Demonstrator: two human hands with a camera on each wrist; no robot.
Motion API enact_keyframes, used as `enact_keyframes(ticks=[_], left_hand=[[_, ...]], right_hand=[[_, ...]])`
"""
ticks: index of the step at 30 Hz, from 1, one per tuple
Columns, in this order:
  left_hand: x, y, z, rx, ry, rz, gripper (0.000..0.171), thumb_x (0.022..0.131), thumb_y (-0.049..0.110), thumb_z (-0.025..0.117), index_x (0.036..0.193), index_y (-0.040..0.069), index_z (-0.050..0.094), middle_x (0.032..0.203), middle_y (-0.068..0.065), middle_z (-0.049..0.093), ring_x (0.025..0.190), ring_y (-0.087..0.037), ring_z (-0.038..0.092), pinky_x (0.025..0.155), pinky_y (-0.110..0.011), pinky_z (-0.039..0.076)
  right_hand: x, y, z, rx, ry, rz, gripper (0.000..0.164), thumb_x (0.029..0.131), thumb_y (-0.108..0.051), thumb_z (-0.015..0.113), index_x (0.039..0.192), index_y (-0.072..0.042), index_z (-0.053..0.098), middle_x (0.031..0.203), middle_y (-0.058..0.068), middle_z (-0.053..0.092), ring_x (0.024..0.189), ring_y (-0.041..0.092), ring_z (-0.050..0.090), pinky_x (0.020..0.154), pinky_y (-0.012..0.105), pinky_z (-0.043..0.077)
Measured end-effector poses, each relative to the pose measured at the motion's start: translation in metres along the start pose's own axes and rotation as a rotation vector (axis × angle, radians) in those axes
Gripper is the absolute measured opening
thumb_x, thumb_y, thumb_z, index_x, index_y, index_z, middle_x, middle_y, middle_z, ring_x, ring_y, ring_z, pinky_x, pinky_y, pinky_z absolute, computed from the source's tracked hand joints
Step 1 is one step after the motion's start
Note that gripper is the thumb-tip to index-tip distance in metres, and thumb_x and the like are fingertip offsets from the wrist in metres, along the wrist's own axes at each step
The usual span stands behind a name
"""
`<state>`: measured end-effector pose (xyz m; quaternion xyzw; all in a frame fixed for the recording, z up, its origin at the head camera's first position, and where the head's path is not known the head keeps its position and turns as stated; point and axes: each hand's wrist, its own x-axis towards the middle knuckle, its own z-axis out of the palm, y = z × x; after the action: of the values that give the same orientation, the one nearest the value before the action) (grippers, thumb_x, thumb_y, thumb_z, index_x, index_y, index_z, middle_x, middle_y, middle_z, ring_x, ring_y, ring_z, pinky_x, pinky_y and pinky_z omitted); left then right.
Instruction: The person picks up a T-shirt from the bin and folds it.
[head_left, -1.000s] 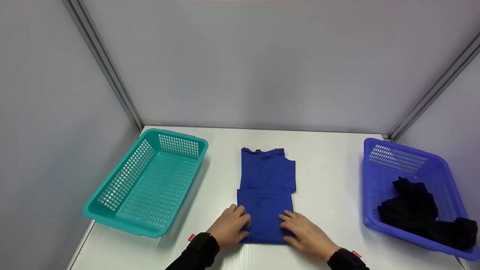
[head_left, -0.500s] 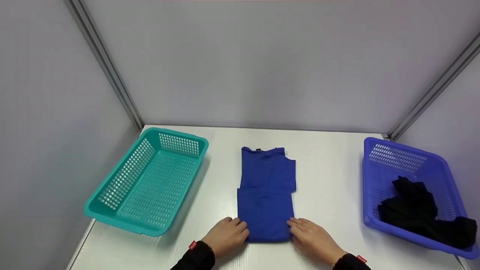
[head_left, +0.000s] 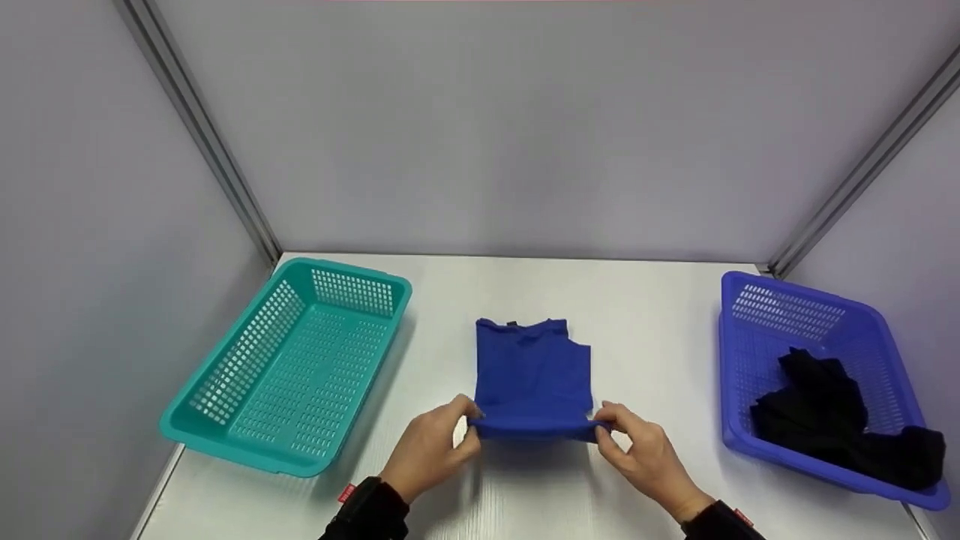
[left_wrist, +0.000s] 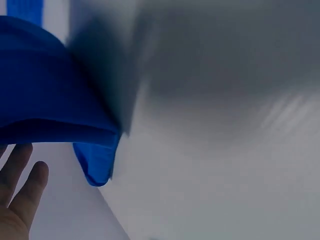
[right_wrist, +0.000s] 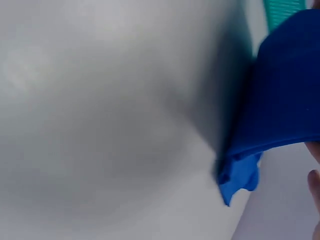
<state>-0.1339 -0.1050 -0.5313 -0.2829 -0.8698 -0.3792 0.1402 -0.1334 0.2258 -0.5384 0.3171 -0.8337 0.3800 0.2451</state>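
A blue T-shirt, folded narrow, lies on the white table with its collar end away from me. My left hand pinches the left corner of its near folded edge between thumb and fingers. At the opposite corner my right hand pinches the same edge. This near part is lifted off the table and casts a shadow below. In the left wrist view the raised shirt arches down to the tabletop, with several fingers below it. The right wrist view has the raised shirt at its right side.
On the left of the table stands a teal perforated basket with nothing in it. A purple-blue basket holding a crumpled black cloth stands on the right. Grey-white panels enclose the back and sides.
Both hands went from lying on the shirt's near part to its near corners, then gripped them. The near edge has come up off the table and away from me.
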Motion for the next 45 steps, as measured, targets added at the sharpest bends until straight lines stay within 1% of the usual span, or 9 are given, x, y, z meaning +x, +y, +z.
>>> enact_keyframes(ticks=[3,6,11,13,17,25,32,38,45], left_hand=[[0.004,0.007,-0.007,-0.221,-0.046,-0.158,0.018,0.093,-0.001,0.057,0.103,0.013,0.055,0.093,0.001,0.074,0.078,-0.006,0.063,0.067,-0.027,0.051],[0.008,0.013,-0.012,-0.345,-0.075,-0.253,0.013,0.099,0.002,0.050,0.105,0.013,0.049,0.082,0.003,0.065,0.071,-0.005,0.058,0.061,-0.023,0.044],[0.013,0.015,-0.013,-0.449,-0.111,-0.347,0.005,0.104,0.007,0.046,0.108,0.010,0.045,0.074,0.005,0.056,0.058,-0.006,0.049,0.053,-0.023,0.042],[0.016,0.014,-0.011,-0.470,-0.126,-0.409,0.004,0.105,0.009,0.045,0.108,0.010,0.046,0.071,0.005,0.052,0.055,-0.007,0.048,0.050,-0.026,0.047],[0.024,0.006,-0.001,-0.449,-0.114,-0.513,0.004,0.104,0.011,0.048,0.108,0.011,0.050,0.073,0.003,0.055,0.054,-0.012,0.052,0.047,-0.037,0.055],[0.043,-0.017,0.028,-0.120,-0.040,-0.522,0.005,0.103,0.010,0.061,0.105,0.009,0.056,0.081,-0.001,0.064,0.061,-0.012,0.053,0.057,-0.032,0.044],[0.047,-0.024,0.047,-0.024,-0.084,-0.636,0.018,0.102,0.013,0.064,0.115,0.001,0.060,0.099,-0.013,0.068,0.080,-0.027,0.066,0.070,-0.045,0.053],[0.040,-0.035,0.061,-0.029,-0.129,-0.742,0.039,0.100,0.021,0.067,0.122,-0.010,0.062,0.113,-0.026,0.067,0.105,-0.043,0.067,0.091,-0.055,0.054],[0.038,-0.041,0.068,-0.112,-0.124,-0.759,0.021,0.100,0.016,0.065,0.089,-0.001,0.058,0.081,-0.012,0.060,0.072,-0.026,0.059,0.068,-0.043,0.048]], right_hand=[[0.009,-0.009,-0.004,0.110,0.000,0.111,0.034,0.083,0.018,0.070,0.103,-0.009,0.066,0.084,-0.005,0.073,0.075,0.000,0.067,0.064,0.011,0.052],[0.015,-0.015,-0.008,0.212,-0.029,0.210,0.028,0.091,0.016,0.065,0.104,-0.008,0.065,0.073,-0.010,0.063,0.061,-0.006,0.051,0.048,0.015,0.044],[0.024,-0.020,-0.013,0.458,-0.170,0.543,0.008,0.104,-0.004,0.059,0.112,-0.003,0.059,0.075,-0.003,0.063,0.058,0.005,0.058,0.049,0.027,0.054],[0.027,-0.017,-0.013,0.553,-0.223,0.707,0.017,0.107,-0.014,0.058,0.117,0.000,0.056,0.083,0.005,0.068,0.064,0.013,0.065,0.052,0.034,0.058],[0.032,-0.004,-0.003,0.537,-0.257,0.883,0.026,0.107,-0.021,0.058,0.120,0.001,0.054,0.091,0.009,0.071,0.070,0.020,0.066,0.055,0.035,0.058],[0.037,0.027,0.028,0.190,-0.188,0.920,0.007,0.104,-0.010,0.060,0.108,-0.007,0.064,0.081,0.002,0.064,0.069,0.016,0.058,0.059,0.029,0.051],[0.029,0.048,0.041,-0.096,-0.234,0.810,0.011,0.101,-0.011,0.064,0.106,-0.002,0.067,0.083,0.005,0.067,0.072,0.018,0.061,0.067,0.037,0.050],[0.019,0.051,0.044,-0.121,-0.307,0.874,0.040,0.101,-0.029,0.067,0.114,0.009,0.069,0.097,0.016,0.071,0.086,0.028,0.066,0.082,0.049,0.053],[0.022,0.049,0.052,-0.053,-0.293,1.008,0.024,0.102,-0.027,0.066,0.094,-0.004,0.067,0.091,0.008,0.066,0.088,0.028,0.060,0.088,0.053,0.041]])
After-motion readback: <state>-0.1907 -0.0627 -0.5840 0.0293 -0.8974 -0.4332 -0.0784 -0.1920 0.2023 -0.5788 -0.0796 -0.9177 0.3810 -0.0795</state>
